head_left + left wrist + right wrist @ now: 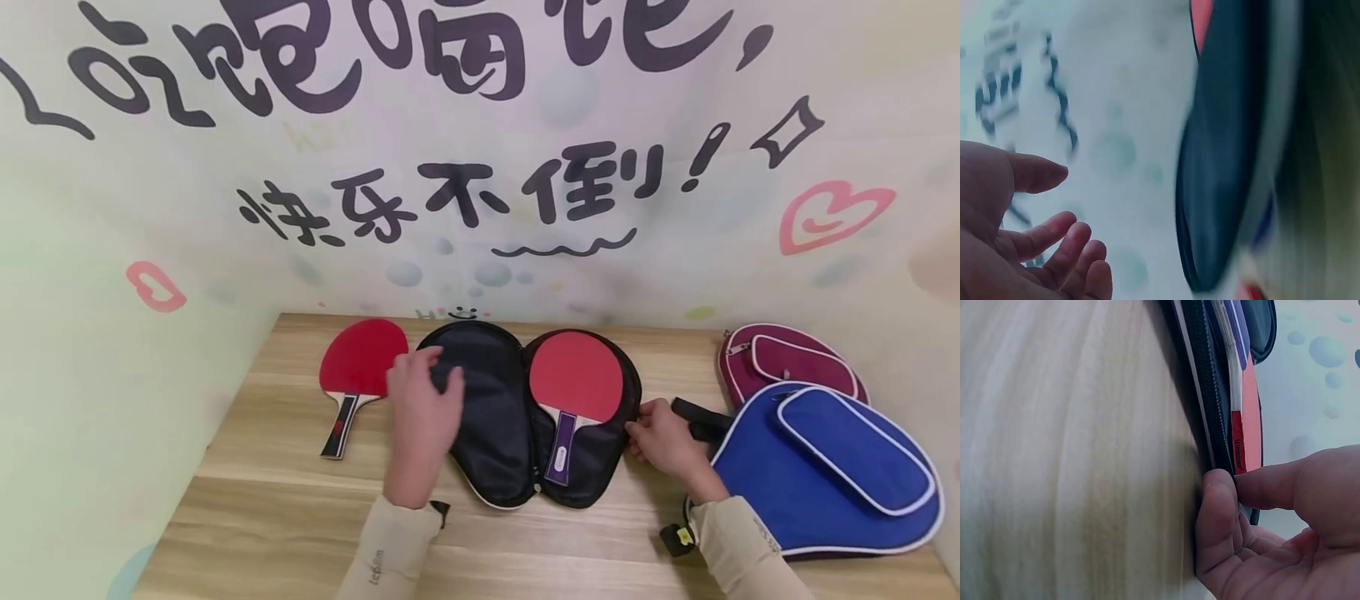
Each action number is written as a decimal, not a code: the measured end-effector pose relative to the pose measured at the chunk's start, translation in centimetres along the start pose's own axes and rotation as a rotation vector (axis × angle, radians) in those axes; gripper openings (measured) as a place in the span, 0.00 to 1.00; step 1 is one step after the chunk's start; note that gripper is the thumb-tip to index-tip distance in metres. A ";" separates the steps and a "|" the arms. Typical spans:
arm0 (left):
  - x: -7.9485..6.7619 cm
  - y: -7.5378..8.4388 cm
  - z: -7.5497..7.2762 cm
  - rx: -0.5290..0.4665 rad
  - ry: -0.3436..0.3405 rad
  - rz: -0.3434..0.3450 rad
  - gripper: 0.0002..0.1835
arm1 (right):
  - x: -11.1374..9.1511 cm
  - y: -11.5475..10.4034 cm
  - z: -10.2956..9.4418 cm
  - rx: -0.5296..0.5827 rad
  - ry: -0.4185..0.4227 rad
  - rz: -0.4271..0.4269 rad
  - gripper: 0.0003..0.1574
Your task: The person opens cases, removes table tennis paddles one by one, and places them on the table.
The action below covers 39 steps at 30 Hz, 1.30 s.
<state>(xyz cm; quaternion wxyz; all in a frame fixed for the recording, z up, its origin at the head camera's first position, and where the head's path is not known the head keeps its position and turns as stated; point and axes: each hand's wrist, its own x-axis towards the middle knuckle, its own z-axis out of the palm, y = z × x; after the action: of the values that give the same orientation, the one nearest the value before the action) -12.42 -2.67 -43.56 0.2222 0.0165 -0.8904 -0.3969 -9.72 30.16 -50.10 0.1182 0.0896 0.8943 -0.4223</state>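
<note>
A paddle case [487, 417] lies unzipped and spread flat on the table, its dark lining facing up. On its right half rests a table tennis paddle [576, 379] with red rubber and a purple handle. My right hand [667, 442] pinches the case's right edge between thumb and fingers; the zipper edge [1213, 394] runs up from the fingertips in the right wrist view. My left hand [426, 408] hovers over the left half, thumb and fingers apart and holding nothing. Just left of it lies a second red paddle [363, 362] with a black-striped handle.
To the right, a blue paddle case [810, 475] with white piping overlaps a maroon case [795, 362] behind it. Black straps [701, 417] stick out beside the blue case. A printed wall [465, 275] rises at the table's back edge.
</note>
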 end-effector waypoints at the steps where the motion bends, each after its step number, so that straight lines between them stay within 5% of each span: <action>1: -0.3 0.8 0.7 -0.009 -0.010 0.027 0.20 | 0.0 0.0 0.0 -0.001 0.000 -0.003 0.09; 5: -2.4 3.9 3.1 -0.040 -0.131 0.046 0.24 | 0.0 -0.2 0.1 -0.003 -0.002 -0.003 0.07; 8: -4.5 5.6 4.9 -0.049 -0.302 -0.003 0.28 | 0.1 -0.3 0.0 -0.007 0.002 -0.006 0.07; 12: -6.9 6.4 7.0 0.034 -0.504 -0.042 0.30 | 0.1 -0.1 0.1 -0.007 0.007 0.009 0.09; 15: -8.1 6.1 8.1 0.126 -0.572 -0.033 0.31 | 0.0 0.0 0.3 -0.003 0.007 0.021 0.12; 29: -9.4 5.0 9.2 0.374 -0.612 0.067 0.31 | -0.3 0.0 0.0 0.010 0.015 0.014 0.17; 34: -9.4 4.8 9.3 0.324 -0.557 0.053 0.22 | -0.2 0.0 0.0 0.007 0.016 0.006 0.18; 39: -9.2 5.0 8.9 0.167 -0.503 -0.022 0.20 | -0.2 0.0 0.0 0.006 0.014 0.013 0.16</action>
<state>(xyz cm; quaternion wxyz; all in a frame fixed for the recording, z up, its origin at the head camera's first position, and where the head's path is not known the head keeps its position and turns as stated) -7.00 8.84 -48.71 -0.0124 -0.0545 -0.9471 -0.3161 -9.49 30.11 -50.03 0.1144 0.0985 0.8932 -0.4235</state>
